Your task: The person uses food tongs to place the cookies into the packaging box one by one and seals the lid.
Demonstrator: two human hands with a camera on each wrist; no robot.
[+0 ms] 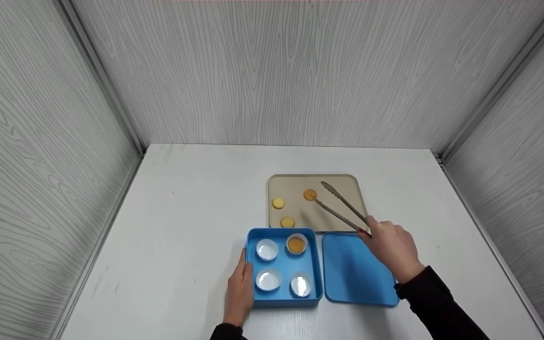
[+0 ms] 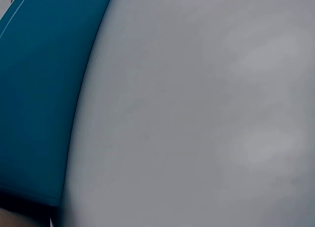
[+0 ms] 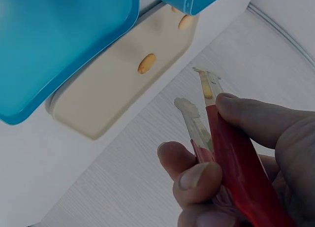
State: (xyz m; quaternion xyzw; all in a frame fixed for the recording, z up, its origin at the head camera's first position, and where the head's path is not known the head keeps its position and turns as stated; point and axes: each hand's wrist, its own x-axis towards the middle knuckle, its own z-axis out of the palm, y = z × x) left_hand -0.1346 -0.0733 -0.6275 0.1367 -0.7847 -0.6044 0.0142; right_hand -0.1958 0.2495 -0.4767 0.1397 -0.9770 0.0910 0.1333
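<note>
My right hand grips metal tongs with red handles, thumb on one side and fingers curled on the other. Their arms are spread over the beige tray; the lower tip is beside a browned round cookie. Two yellower cookies lie along the tray's left side. With straight fingers, my left hand rests against the left wall of a blue box. Inside stand several white paper cups. A browned cookie sits in the back-right cup; the others look empty.
A flat blue lid lies right of the box, under my right forearm and hand. Just behind box and lid is the beige tray. Grey wood-patterned panels enclose the white table at the back and sides.
</note>
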